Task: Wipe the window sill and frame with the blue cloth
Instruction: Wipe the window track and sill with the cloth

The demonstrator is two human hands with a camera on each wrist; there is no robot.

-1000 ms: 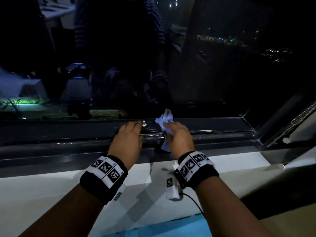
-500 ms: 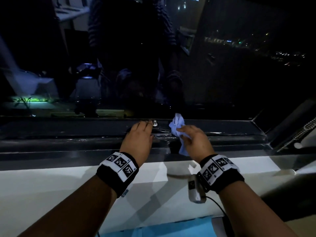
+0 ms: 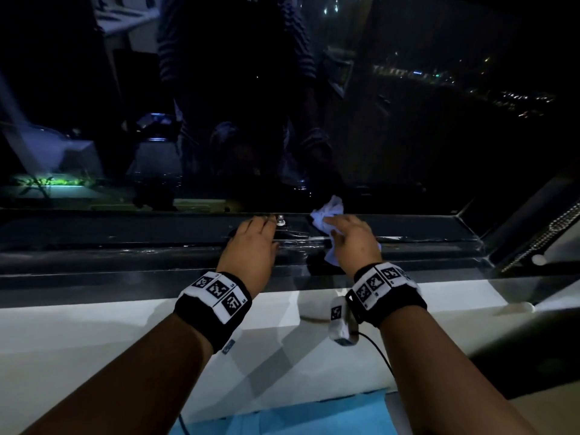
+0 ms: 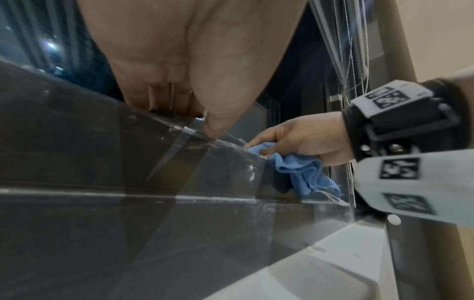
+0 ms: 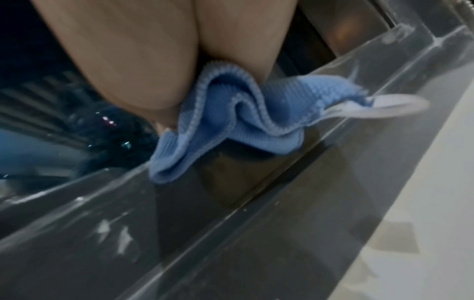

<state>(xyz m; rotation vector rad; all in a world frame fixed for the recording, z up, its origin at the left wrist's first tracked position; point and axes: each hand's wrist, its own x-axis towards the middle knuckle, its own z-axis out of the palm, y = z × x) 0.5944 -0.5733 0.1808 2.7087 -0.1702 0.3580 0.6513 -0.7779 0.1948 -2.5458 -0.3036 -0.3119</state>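
The crumpled blue cloth (image 3: 328, 215) (image 4: 302, 172) (image 5: 231, 125) lies bunched on the dark window frame (image 3: 125, 240) (image 4: 77, 162) (image 5: 231, 233), just below the glass. My right hand (image 3: 351, 237) (image 4: 295, 140) grips the cloth and presses it onto the frame's upper ledge. A loose end of it hangs over the ledge toward me. My left hand (image 3: 254, 243) rests flat on the same ledge beside it, fingers straight, near a small metal screw (image 3: 280, 219). In front of the frame runs the white sill (image 3: 94, 340).
Dark glass (image 3: 408, 120) rises right behind the frame and reflects the room. A vertical frame post and a beaded blind chain (image 3: 546, 237) stand at the right corner. A blue surface (image 3: 282, 416) lies below the sill's front edge.
Both hands sit further right in the head view and the cloth has slid slightly right along the ledge. The right hand still grips the cloth and the left stays flat.
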